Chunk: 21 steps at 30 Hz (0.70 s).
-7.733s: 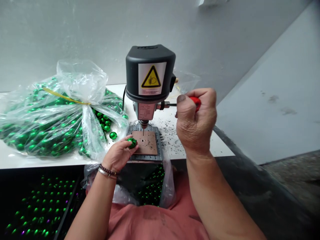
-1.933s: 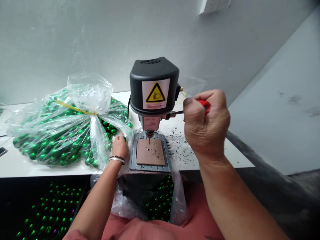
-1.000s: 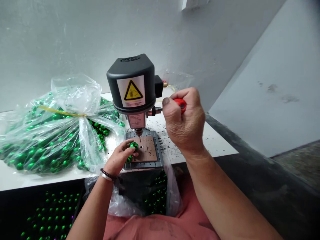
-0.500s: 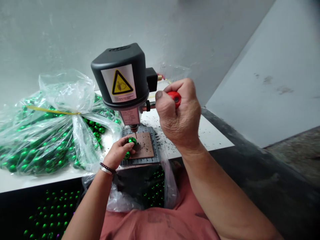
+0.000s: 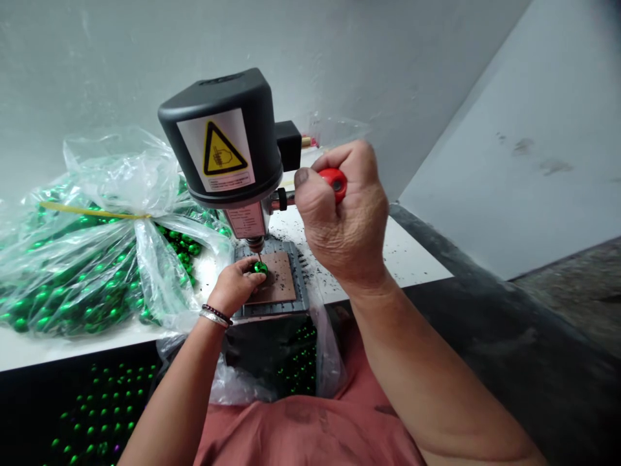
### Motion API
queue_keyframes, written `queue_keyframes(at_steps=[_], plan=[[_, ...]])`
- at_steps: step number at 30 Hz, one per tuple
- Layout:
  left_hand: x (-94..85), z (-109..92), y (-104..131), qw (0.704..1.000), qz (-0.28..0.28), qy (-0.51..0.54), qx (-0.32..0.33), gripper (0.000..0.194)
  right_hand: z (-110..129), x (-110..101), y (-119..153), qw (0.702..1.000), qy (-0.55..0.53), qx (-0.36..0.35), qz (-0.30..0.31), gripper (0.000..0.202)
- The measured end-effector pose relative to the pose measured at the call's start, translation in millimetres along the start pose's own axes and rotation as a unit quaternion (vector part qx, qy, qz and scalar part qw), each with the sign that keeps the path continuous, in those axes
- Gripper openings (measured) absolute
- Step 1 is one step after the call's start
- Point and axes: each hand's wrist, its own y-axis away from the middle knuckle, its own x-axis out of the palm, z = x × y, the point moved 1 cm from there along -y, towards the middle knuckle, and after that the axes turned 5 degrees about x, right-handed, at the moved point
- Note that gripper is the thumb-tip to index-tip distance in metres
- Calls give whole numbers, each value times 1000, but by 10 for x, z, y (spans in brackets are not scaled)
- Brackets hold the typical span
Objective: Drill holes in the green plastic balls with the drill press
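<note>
A black-topped drill press (image 5: 220,139) with a yellow warning sticker stands on the white table. Its thin bit points down at a shiny green ball (image 5: 261,266), which my left hand (image 5: 237,285) pinches between thumb and fingers over the brown board (image 5: 281,278). Whether the bit touches the ball is too small to tell. My right hand (image 5: 347,213) is wrapped round the red knob (image 5: 334,184) of the press's lever, to the right of the machine head. The board lies on a dark grey base plate (image 5: 299,294).
A clear plastic bag (image 5: 97,259) full of green balls covers the left of the table. Dark shavings are scattered round the base. More green balls (image 5: 104,411) show below the table edge at lower left, and others (image 5: 303,356) in front of my lap beside plastic film.
My left hand has brought the green ball under the bit; a second green ball seen below it before is no longer visible. The view has shifted slightly. My right hand keeps hold of the knob.
</note>
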Motion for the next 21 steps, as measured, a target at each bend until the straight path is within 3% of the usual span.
queue_keyframes(at_steps=[6, 15, 21], plan=[[-6, -25, 3, 994, -46, -94, 24, 42, -2, -7, 8, 1000, -8, 14, 11, 18], [-4, -49, -37, 991, -38, -117, 59, 44, 21, -8, -5, 1000, -4, 26, 6, 18], [39, 5, -44, 985, -31, -127, 109, 33, 2, -49, 67, 999, 31, -1, 12, 14]])
